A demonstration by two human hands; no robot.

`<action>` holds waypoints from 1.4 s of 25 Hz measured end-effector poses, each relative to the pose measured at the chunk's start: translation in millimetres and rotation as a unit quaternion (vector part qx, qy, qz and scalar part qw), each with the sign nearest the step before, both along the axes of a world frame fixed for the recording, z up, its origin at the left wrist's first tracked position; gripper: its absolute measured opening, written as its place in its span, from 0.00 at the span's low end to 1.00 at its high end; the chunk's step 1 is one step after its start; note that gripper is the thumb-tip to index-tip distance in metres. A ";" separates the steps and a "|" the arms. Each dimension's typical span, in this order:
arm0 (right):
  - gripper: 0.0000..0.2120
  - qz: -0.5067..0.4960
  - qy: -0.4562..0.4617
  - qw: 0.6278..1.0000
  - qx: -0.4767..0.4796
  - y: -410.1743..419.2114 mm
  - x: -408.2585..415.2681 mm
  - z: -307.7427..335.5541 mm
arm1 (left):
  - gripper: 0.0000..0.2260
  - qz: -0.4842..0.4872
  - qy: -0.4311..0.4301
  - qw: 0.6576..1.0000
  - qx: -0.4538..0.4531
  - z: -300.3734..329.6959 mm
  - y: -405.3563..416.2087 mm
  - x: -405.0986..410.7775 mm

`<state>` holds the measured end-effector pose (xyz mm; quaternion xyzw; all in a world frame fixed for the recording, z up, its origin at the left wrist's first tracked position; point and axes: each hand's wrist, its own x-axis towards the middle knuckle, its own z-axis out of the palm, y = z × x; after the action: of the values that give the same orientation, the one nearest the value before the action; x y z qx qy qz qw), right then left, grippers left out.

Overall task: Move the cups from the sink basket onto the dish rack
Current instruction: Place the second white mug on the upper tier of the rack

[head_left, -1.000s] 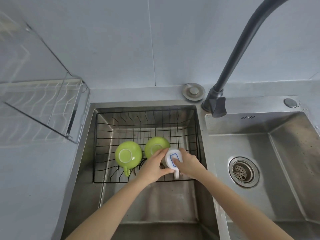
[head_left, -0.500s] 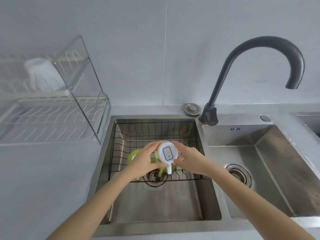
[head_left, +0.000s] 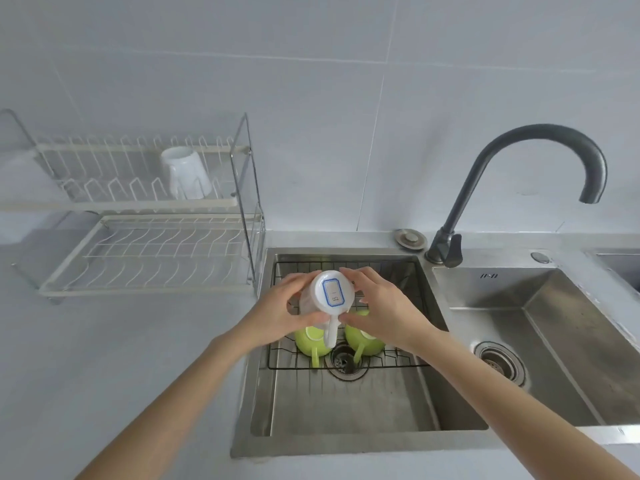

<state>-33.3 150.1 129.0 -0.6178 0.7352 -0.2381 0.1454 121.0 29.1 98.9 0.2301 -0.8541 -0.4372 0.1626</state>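
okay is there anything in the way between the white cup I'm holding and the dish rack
Nothing visible blocks it. The white cup, held by the left hand and right hand, is above the sink basket; the dish rack stands to the left over bare counter. Its upper shelf already holds one white mug.

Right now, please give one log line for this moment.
hands: left + right hold white cup, base up | basket: two green cups | rack: one white cup
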 end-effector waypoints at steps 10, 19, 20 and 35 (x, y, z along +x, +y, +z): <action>0.29 0.055 -0.085 0.989 -0.109 -59.8 84.3 63.1 | 0.19 0.048 0.074 0.995 -0.051 71.2 -46.1 101.1; 0.28 0.055 -0.125 0.974 -0.178 -118.5 148.8 94.2 | 0.17 0.085 0.118 0.988 -0.052 108.9 -97.1 163.7; 0.28 0.060 -0.123 0.975 -0.177 -126.9 152.3 100.6 | 0.16 0.088 0.113 0.988 -0.062 116.3 -104.5 168.9; 0.28 0.101 -0.104 0.977 -0.158 -291.7 181.6 170.3 | 0.10 0.120 0.029 0.987 -0.104 192.0 -253.5 205.0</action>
<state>148.2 -141.6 299.3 -0.6758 0.6030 -0.3981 0.1454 326.0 -224.4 290.9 0.3004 -0.8561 -0.3294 0.2615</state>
